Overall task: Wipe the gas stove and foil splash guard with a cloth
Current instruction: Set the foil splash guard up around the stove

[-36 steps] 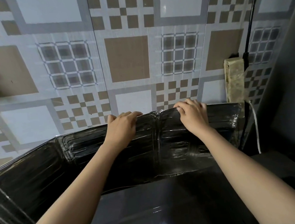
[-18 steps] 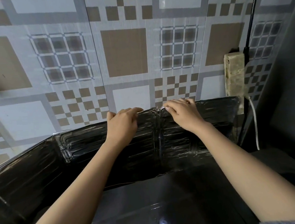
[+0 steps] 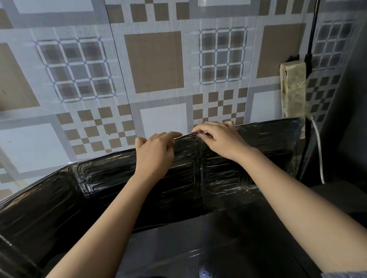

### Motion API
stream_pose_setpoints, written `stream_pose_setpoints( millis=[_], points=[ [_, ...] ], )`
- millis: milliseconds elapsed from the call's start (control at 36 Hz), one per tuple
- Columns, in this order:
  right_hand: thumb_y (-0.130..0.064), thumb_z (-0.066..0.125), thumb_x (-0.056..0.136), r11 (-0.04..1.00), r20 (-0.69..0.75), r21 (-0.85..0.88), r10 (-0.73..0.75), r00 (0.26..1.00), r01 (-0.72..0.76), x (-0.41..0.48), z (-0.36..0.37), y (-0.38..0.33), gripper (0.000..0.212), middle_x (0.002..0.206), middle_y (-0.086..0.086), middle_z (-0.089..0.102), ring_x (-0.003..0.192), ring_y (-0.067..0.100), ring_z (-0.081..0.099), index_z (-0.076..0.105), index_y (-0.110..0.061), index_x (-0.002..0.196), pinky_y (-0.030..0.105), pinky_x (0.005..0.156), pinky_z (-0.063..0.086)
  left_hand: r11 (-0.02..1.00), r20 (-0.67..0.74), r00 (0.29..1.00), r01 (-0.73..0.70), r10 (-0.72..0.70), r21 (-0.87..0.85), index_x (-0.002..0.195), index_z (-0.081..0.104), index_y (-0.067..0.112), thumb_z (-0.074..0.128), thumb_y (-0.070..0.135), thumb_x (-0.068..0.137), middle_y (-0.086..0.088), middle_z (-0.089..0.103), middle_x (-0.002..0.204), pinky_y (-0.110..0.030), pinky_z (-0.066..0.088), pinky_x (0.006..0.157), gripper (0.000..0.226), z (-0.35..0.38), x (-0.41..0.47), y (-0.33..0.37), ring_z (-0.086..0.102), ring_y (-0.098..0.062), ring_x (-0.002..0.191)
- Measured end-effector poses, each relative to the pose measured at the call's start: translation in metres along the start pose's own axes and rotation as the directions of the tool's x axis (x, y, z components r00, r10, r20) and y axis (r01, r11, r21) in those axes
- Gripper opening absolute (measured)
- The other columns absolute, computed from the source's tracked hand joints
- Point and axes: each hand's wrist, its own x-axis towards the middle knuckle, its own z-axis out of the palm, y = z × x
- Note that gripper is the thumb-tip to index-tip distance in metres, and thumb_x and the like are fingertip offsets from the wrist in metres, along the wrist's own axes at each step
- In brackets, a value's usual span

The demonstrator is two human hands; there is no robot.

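The dark, ribbed foil splash guard (image 3: 106,181) stands along the tiled wall behind the gas stove (image 3: 187,245), with a side panel folding forward at the left. My left hand (image 3: 155,154) grips the guard's top edge just left of its centre fold. My right hand (image 3: 220,140) pinches the same top edge just right of the fold, fingertips close to the left hand's. No cloth is in view. The stove top is dark and glossy, partly hidden by my forearms.
A patterned tiled wall (image 3: 155,61) rises behind the guard. A grimy power strip (image 3: 292,89) hangs on the wall at the right, with a black cable (image 3: 314,16) above and a white cable (image 3: 318,149) below. A dark surface stands at the far right.
My right hand has slid left along the guard's top edge toward the centre fold, closing on the left hand. The left hand stays in place. The view has tilted slightly.
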Motion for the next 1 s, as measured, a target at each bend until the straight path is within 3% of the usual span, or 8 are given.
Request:
stream_pose_setpoints(
  millis=[389,472,611,889,1000],
  points=[
    [-0.027,0.038,0.098,0.999,0.066,0.040,-0.017,0.998,0.014,-0.004,-0.003,0.001,0.020,0.100,-0.017,0.059,0.102,0.011,0.051,0.057,-0.026,0.103,0.034,0.081,0.021,0.999,0.003,1.000,-0.017,0.017,-0.042,0.116,0.059,0.038,0.042,0.020,0.096,0.011,0.068,0.098,-0.030,0.011,0.069,0.032,-0.004,-0.003,-0.002,0.055,-0.010,0.097],
    [-0.028,0.040,0.097,0.996,0.046,0.087,-0.029,0.999,0.025,-0.006,-0.002,0.003,0.019,0.101,-0.016,0.061,0.099,0.009,0.052,0.058,-0.027,0.103,0.033,0.079,0.021,0.998,0.000,1.000,-0.028,0.028,-0.061,0.116,0.059,0.038,0.043,0.019,0.096,0.011,0.067,0.096,-0.030,0.012,0.069,0.033,-0.004,-0.004,-0.002,0.056,-0.011,0.095],
    [-0.029,0.050,0.093,0.980,-0.027,0.185,-0.064,0.998,0.068,-0.010,0.000,0.009,0.020,0.106,-0.029,0.054,0.100,-0.002,0.051,0.063,-0.032,0.108,0.033,0.085,0.025,0.992,-0.009,1.000,-0.030,0.029,-0.122,0.115,0.062,0.040,0.046,0.018,0.095,0.011,0.067,0.092,-0.030,0.013,0.069,0.034,-0.004,-0.006,-0.003,0.055,-0.009,0.091],
    [-0.029,0.050,0.093,0.984,-0.024,0.168,-0.052,0.998,0.055,-0.009,-0.002,0.005,0.016,0.104,-0.029,0.056,0.101,0.006,0.057,0.062,-0.031,0.104,0.038,0.090,0.027,0.985,0.007,1.000,-0.026,0.028,-0.170,0.114,0.063,0.039,0.047,0.017,0.094,0.012,0.068,0.094,-0.030,0.014,0.070,0.034,-0.006,-0.005,-0.002,0.054,-0.008,0.091],
    [-0.029,0.050,0.093,0.988,-0.008,0.152,-0.036,0.999,0.037,-0.009,-0.004,0.005,0.018,0.115,-0.020,0.061,0.106,0.007,0.056,0.060,-0.032,0.108,0.041,0.094,0.030,0.989,0.015,1.000,0.011,-0.009,-0.146,0.115,0.062,0.037,0.044,0.020,0.095,0.011,0.069,0.101,-0.031,0.013,0.071,0.032,-0.005,-0.003,0.002,0.053,-0.010,0.098]
  ],
)
